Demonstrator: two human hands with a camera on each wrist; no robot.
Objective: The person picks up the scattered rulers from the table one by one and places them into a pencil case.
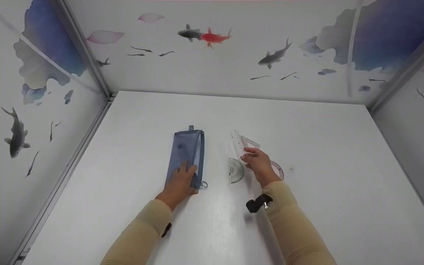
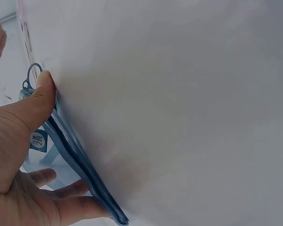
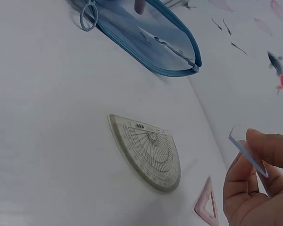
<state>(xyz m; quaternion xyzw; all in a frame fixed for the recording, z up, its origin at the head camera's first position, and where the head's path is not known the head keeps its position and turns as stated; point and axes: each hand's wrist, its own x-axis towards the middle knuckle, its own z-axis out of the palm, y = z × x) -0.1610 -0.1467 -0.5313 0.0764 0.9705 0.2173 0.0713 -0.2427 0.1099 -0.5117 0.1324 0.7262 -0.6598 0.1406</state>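
A translucent blue zip pouch (image 1: 184,147) lies flat at the middle left of the table in the head view. My left hand (image 1: 179,182) rests on its near end, fingers spread and fairly straight. The left wrist view has the thumb (image 2: 45,94) at the zip's end and the fingers along the zipped edge. To the right, my right hand (image 1: 259,165) pinches a clear ruler (image 1: 237,141) between thumb and fingers. In the right wrist view the ruler (image 3: 247,153) is seen edge-on, raised over the table. A clear half-round protractor (image 1: 235,170) lies left of that hand.
A set square (image 1: 252,142) with pinkish edges lies behind the right hand. Partly covered by that hand, another protractor (image 1: 278,169) lies to its right. The pouch's zip ring (image 1: 204,184) points right. Walls painted with fish (image 1: 215,37) border the white table (image 1: 326,147).
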